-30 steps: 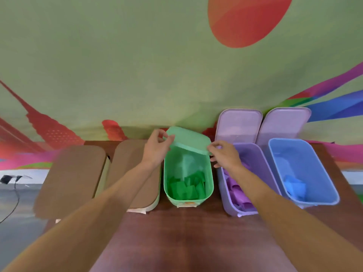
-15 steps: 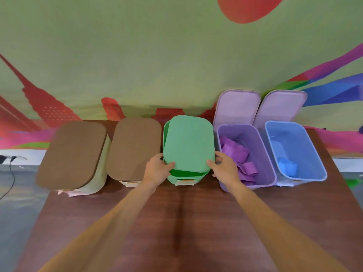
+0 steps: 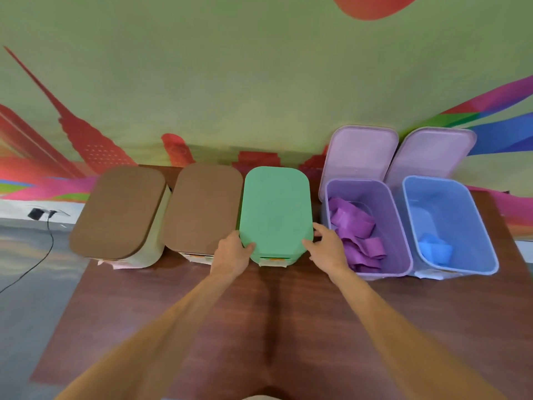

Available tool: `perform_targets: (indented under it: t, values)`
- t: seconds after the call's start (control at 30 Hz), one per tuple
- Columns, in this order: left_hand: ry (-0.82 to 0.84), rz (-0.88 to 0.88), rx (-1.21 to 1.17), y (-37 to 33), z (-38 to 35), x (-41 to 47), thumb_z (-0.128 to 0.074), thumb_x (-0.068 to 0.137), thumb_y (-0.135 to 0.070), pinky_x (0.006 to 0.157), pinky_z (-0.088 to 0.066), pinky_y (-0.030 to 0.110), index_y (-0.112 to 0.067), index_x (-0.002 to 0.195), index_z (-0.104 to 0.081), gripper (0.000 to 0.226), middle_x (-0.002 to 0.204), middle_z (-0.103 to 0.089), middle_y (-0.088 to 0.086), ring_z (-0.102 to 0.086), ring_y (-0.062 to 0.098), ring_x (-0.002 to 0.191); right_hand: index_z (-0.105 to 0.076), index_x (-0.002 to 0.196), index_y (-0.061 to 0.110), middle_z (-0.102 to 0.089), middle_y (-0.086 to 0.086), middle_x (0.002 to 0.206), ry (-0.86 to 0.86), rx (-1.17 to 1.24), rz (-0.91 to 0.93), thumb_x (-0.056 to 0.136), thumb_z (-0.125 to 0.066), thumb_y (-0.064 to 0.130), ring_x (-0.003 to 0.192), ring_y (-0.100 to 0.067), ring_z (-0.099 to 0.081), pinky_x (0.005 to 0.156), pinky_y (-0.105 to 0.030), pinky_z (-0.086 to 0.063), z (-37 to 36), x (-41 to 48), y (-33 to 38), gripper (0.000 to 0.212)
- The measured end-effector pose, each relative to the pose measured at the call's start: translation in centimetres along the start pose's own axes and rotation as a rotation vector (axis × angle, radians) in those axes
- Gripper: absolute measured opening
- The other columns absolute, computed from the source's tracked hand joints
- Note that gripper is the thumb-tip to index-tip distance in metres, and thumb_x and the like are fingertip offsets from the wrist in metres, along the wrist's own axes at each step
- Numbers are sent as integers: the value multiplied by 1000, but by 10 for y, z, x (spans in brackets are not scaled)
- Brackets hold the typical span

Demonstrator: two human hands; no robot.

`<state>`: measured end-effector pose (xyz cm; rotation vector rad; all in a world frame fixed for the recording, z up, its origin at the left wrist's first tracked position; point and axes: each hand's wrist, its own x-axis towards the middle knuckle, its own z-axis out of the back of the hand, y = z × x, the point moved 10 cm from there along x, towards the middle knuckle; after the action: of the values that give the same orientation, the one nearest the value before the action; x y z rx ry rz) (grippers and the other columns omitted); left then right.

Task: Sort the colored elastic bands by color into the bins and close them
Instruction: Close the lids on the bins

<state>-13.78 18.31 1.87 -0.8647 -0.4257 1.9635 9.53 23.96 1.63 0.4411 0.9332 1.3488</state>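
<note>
Now: green lid (image 3: pixel 275 209) sits on green bin (image 3: pixel 291 255). Left hand (image 3: pixel 232 251) pinches the 7 o'clock corner; right hand (image 3: pixel 327 245), fingers loose, touches the 4 o'clock edge, likely pressing it flush.

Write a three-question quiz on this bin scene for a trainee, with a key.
1. True or false: the purple bin has its lid shut.
2. Which lid do the left hand and the right hand both touch? A. a red lid B. the green lid C. a yellow lid
3. How many bins in the row stand with their lids up?

Key: 1. False, its lid is up and purple bands show inside. 2. B. 3. Two, the purple bin and the blue bin.
</note>
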Motion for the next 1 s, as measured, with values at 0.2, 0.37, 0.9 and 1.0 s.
perform_targets:
  t: [0.2,0.37,0.9,1.0]
  values:
    - [24,-3,-7,3,-4,3,-61,88,-30,75,-54,42,-12,101,-56,23,95,-69,10,-68,30,82,-54,131,18,-62,-4,119,-7,14,-20,90,-61,12,100,-22,-62,82,-46,-57,1,-5,2,42]
    - [21,-72,-6,1,-6,2,-57,92,-28,78,-53,45,-9,103,-54,22,92,-69,14,-66,32,85,-57,126,18,-63,-3,115,-48,1,-13,89,-59,11,101,-26,-62,87,-46,-55,2,-12,6,37]
    - [-53,-186,240,-42,27,-14,-52,91,-41,85,-50,43,-23,137,-37,52,110,-65,10,-60,35,102,-65,111,3,-67,-13,113,10,-383,11,88,-57,16,105,-30,-60,92,-42,-50,33,-10,33,27]
    - [-13,-254,201,-74,26,-13,-51,90,-39,84,-52,42,-23,128,-47,42,94,-68,3,-63,26,93,-72,99,3,-71,-12,105,33,-428,72,87,-58,14,97,-28,-62,89,-38,-49,58,-7,45,22]
